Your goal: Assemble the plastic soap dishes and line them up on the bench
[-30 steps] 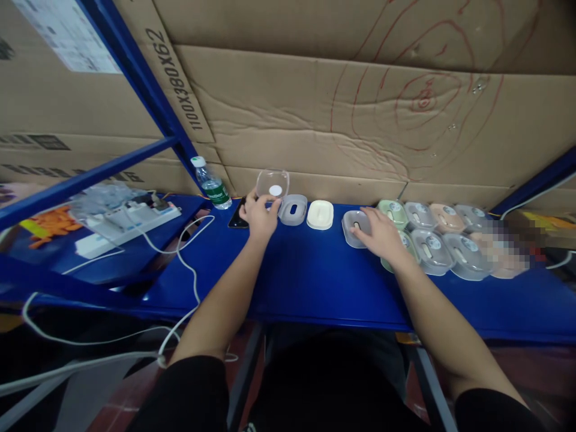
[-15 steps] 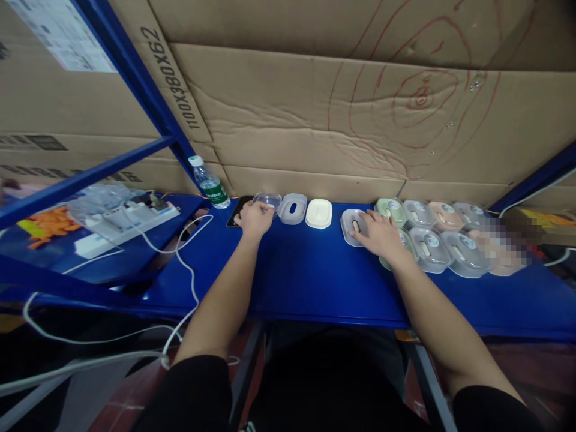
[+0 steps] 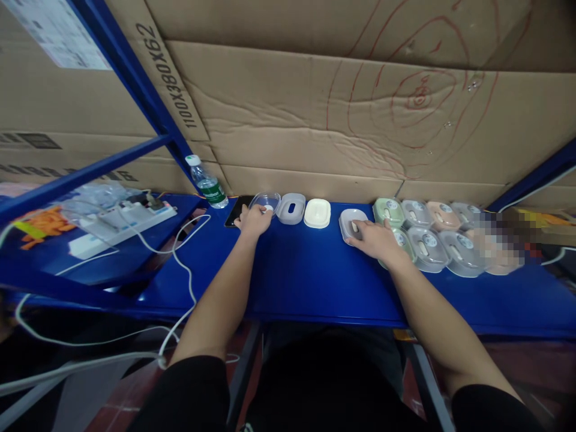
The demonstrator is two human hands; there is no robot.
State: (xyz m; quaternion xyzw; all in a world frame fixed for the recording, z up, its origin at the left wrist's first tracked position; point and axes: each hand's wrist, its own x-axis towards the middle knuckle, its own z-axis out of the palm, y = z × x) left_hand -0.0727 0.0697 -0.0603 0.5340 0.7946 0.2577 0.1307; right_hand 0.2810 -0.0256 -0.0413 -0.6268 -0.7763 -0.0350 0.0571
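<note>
A clear plastic bowl [image 3: 265,198] with a white disc in it lies at the back left of the blue table. My left hand [image 3: 252,221] has curled fingers on its near edge. To the right of it are a grey lid [image 3: 291,215] with an oval slot and a cream square piece [image 3: 317,213]. Farther right sits a grey piece [image 3: 345,229] with a pale oval handle [image 3: 355,226]. My right hand [image 3: 376,239] grips this grey piece from its right side, fingers at the handle; some fingertips are hidden.
Several lidded containers in green [image 3: 389,211], grey [image 3: 427,247] and peach stand in two rows on the right. A water bottle [image 3: 209,186] and a dark phone [image 3: 234,211] are at the back left. A power strip [image 3: 123,231] and white cables lie farther left. Cardboard [image 3: 279,90] rises behind.
My left hand has lowered the clear bowl from a raised tilt onto the table. My right hand's fingers have drawn in at the handle of the grey piece.
</note>
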